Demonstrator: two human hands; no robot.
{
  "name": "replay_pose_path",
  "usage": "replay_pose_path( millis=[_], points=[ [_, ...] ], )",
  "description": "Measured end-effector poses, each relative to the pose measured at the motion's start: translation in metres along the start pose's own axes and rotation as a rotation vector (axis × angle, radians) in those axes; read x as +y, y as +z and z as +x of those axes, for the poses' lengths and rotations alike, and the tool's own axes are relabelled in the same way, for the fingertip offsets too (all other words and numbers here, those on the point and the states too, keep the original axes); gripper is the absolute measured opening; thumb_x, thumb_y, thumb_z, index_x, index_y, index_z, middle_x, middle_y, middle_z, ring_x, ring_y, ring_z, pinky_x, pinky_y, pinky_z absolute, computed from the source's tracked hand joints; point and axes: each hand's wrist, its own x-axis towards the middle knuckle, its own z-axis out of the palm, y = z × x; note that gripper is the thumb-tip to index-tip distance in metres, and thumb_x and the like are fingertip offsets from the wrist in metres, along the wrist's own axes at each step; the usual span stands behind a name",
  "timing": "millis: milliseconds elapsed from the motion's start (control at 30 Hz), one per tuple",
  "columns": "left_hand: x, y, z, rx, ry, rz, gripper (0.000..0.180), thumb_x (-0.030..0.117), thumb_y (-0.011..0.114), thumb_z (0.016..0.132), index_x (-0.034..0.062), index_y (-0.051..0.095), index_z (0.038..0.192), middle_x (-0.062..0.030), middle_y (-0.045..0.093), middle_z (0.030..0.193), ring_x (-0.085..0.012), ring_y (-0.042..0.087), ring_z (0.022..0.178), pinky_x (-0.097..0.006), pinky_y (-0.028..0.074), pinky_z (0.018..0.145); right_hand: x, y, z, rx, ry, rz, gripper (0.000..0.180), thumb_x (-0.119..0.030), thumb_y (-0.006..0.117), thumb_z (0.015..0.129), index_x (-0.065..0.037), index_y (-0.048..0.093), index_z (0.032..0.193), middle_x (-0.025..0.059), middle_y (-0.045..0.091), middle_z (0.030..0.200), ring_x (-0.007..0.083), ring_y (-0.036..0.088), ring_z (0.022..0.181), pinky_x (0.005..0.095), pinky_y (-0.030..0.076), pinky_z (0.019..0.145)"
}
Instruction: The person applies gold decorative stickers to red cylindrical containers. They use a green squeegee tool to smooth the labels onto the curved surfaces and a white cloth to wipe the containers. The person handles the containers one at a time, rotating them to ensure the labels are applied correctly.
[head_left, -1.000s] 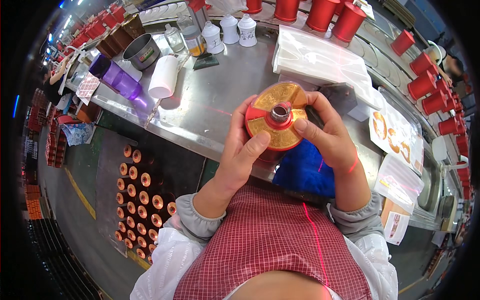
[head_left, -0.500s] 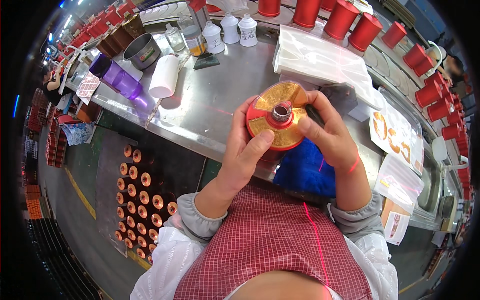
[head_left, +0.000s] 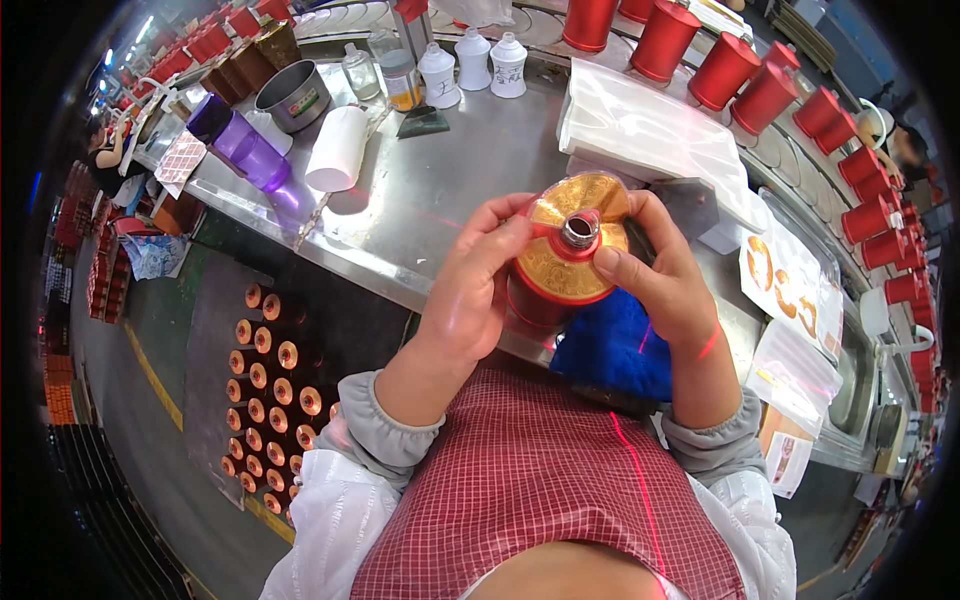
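Observation:
A red bottle (head_left: 538,306) with an open, clear-looking neck stands tilted toward me at the table's front edge. Around its neck, gold ring-shaped label pieces (head_left: 562,274) cover the shoulder. My left hand (head_left: 468,275) is closed on the bottle's left side, its thumb on the upper left of the shoulder. From the right, my right hand (head_left: 672,262) grips the rim, thumb on the gold label and fingers behind it; the fingertips are partly hidden. A blue cloth (head_left: 615,350) lies just below my right hand.
White packets (head_left: 650,120) and a dark block (head_left: 690,205) lie beyond my right hand. Gold labels on a sheet (head_left: 775,285) are at right. Far left stand a purple bottle (head_left: 245,155), a white roll (head_left: 337,150) and a pot (head_left: 293,97). Red bottles line a conveyor (head_left: 625,75).
My left thumb has moved from the front of the gold label up to the shoulder's upper left. The bottle has tipped, showing more of its red side. The view has shifted slightly.

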Motion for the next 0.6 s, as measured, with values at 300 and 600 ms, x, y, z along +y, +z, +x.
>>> replay_pose_path(
  millis=[300, 600],
  points=[
    [-0.022, -0.003, 0.003, -0.183, 0.182, 0.116, 0.081, 0.012, 0.065, 0.085, 0.0070, 0.012, 0.146, -0.0154, 0.039, 0.137, -0.0224, 0.041, 0.128, -0.038, 0.033, 0.110, 0.000, -0.007, -0.006, 0.069, -0.085, -0.124, 0.041, -0.021, 0.073, 0.086, -0.002, 0.052, 0.116, 0.0035, 0.058, 0.109, 0.0106, 0.053, 0.105, 0.0272, 0.043, 0.092],
    [-0.074, -0.010, -0.002, 0.001, 1.269, 1.175, 0.041, 0.013, 0.061, 0.091, 0.0039, 0.044, 0.127, -0.0246, 0.049, 0.128, -0.0464, 0.038, 0.129, -0.057, 0.024, 0.111, 0.017, -0.005, -0.002, 0.127, -0.171, 0.005, 0.019, -0.016, 0.065, 0.093, -0.006, 0.054, 0.105, -0.0018, 0.058, 0.102, 0.0057, 0.050, 0.097, 0.0240, 0.043, 0.087]
  ],
)
